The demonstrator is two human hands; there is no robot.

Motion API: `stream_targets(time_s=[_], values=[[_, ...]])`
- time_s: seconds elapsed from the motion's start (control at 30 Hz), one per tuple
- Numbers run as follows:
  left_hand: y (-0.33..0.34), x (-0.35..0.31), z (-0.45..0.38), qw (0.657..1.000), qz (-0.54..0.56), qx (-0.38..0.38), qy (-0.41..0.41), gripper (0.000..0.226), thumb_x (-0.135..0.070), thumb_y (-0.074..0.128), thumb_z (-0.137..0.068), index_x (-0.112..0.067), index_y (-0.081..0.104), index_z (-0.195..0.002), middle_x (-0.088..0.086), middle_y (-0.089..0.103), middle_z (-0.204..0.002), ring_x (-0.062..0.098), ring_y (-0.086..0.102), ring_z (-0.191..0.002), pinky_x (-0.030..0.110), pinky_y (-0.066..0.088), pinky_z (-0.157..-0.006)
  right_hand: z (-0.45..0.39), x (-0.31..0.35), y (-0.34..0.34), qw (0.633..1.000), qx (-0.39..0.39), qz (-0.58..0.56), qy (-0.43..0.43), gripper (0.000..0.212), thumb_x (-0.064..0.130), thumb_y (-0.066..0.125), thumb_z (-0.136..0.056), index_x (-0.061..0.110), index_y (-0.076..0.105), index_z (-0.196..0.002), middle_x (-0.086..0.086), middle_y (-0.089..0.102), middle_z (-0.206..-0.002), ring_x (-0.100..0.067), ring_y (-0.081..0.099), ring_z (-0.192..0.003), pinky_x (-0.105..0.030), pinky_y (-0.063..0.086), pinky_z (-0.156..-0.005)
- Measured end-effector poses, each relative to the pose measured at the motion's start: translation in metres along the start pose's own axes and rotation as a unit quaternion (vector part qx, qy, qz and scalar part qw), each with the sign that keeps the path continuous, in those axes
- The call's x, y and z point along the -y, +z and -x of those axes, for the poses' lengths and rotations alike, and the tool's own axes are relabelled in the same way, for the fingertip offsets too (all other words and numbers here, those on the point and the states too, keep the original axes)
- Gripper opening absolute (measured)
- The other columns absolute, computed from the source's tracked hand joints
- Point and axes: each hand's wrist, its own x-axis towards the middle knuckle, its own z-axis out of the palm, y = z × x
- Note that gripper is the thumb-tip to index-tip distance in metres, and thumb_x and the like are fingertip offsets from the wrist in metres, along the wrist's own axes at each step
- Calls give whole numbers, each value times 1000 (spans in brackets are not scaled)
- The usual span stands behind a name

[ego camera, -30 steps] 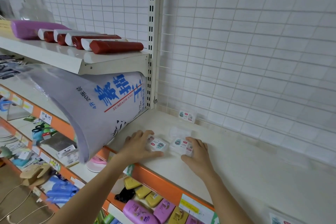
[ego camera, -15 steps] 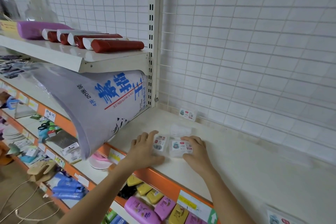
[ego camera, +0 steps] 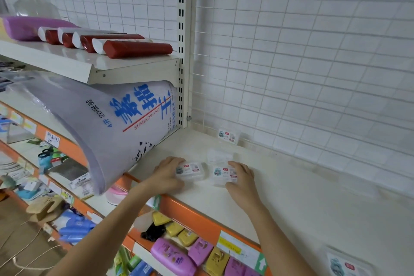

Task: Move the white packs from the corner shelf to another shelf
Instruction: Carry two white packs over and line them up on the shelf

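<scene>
The cream shelf board lies bare right of the hands. A large translucent plastic roll with blue lettering overhangs at left; white wire grid panels close the back.

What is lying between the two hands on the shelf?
In the head view, two white packs lie side by side: the left hand grips one pack, the right hand grips the other pack. A narrow bare strip of shelf separates them.

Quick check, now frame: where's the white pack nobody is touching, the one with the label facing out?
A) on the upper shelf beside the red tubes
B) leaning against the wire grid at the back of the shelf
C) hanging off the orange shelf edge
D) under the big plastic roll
B: the untouched white pack stands against the wire grid at the back, behind the left hand and right hand, which each grip another pack.
</scene>
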Motion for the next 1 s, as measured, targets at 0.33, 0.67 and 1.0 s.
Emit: stream_targets(time_s=[0.33, 0.67, 1.0], values=[[-4, 15, -5, 996, 83, 16, 6, 67, -10, 68, -76, -13, 37, -134, -2, 31, -119, 13, 39, -111, 18, 36, -92, -5, 1, -7, 995, 79, -30, 53, 69, 12, 63, -66, 24, 43, -132, 9, 36, -118, -16, 35, -125, -38, 37, -105], [7, 23, -2, 986, 100, -31, 129, 72, -25, 70, -60, -17, 45, -128, -2, 37, -114, 20, 37, -114, 28, 39, -96, 36, -3, -46, 1000, 10, 19, 9, 65, -4, 71, -65, 13, 48, -124, 3, 40, -117, -18, 40, -118, -30, 38, -100], [76, -107, 43, 906, 76, 8, 416, 70, -53, 57, -61, -37, 38, -126, -19, 33, -126, -6, 32, -114, 3, 27, -93, 222, -31, -162, 960, -218, 177, -6, 67, 1, 72, -67, 12, 47, -127, 4, 29, -120, -1, 31, -112, 0, 20, -96]])
